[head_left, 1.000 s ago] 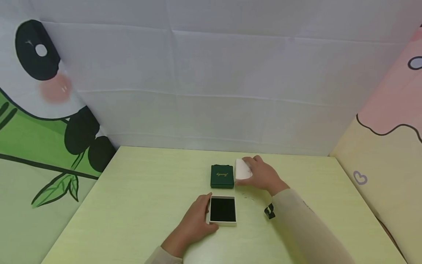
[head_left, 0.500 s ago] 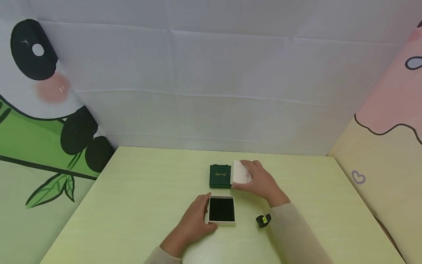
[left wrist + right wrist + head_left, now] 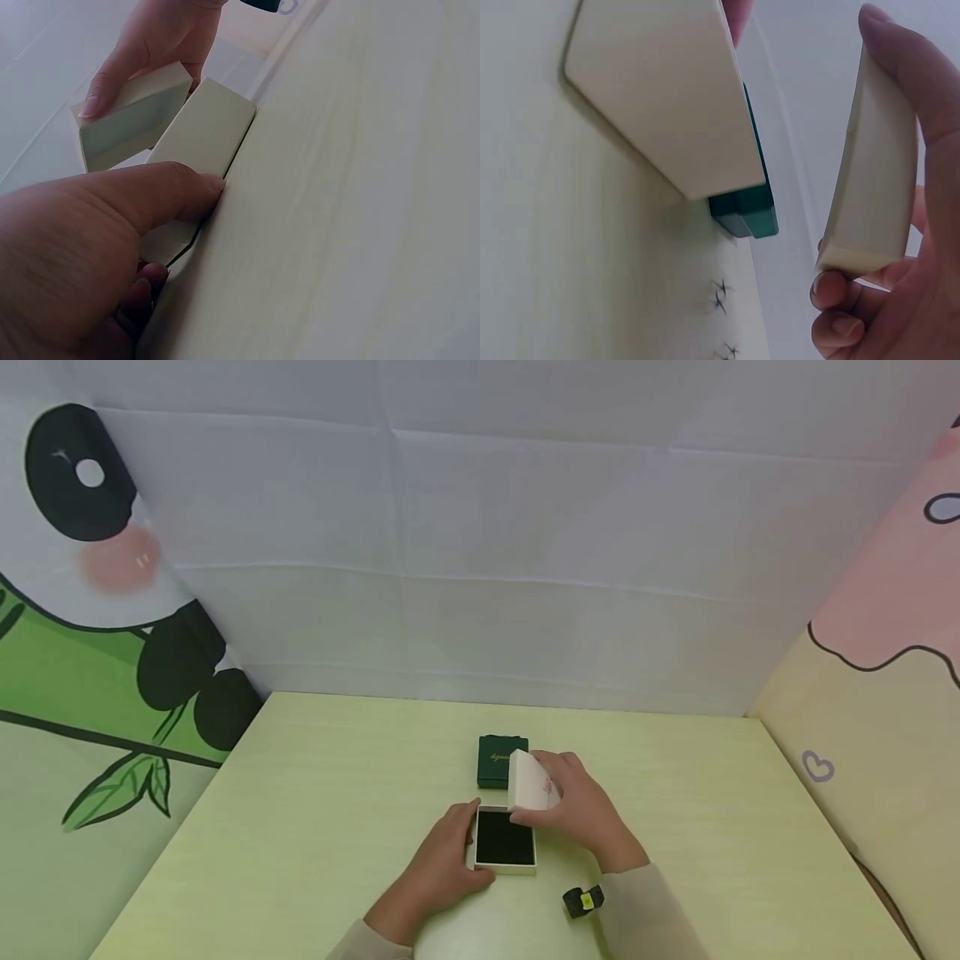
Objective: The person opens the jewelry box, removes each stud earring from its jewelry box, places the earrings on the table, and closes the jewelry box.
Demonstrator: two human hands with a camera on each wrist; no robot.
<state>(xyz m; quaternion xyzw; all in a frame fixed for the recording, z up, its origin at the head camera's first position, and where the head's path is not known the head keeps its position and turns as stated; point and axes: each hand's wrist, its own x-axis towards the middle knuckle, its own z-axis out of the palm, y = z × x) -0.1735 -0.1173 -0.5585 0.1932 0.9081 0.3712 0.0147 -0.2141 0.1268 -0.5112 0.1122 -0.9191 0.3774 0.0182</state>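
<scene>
My left hand [image 3: 442, 860] grips the white box base [image 3: 506, 870] by its left side, with the thumb at the near corner; black lining fills the base. The base rests on the table, and its pale wall [image 3: 206, 131] shows in the left wrist view. In my right hand [image 3: 588, 814] is the matching white lid [image 3: 530, 783], held by its edges between thumb and fingers. A small pink mark shows on its top. The lid is tilted over the base's far edge, hollow side [image 3: 135, 135] toward the base. Just behind stands a small green box [image 3: 493, 764] with gold lettering.
Several small dark spiky pieces [image 3: 720, 296] lie on the pale table [image 3: 360, 777], right of the boxes. A black band with a yellow patch [image 3: 583, 902] sits by the right sleeve. White cloth [image 3: 480, 568] stands behind, with cartoon-printed panels at both sides.
My right hand has brought the white lid from beside the green box toward me and left, over the base's far edge, tilting it. The left hand and base stay put.
</scene>
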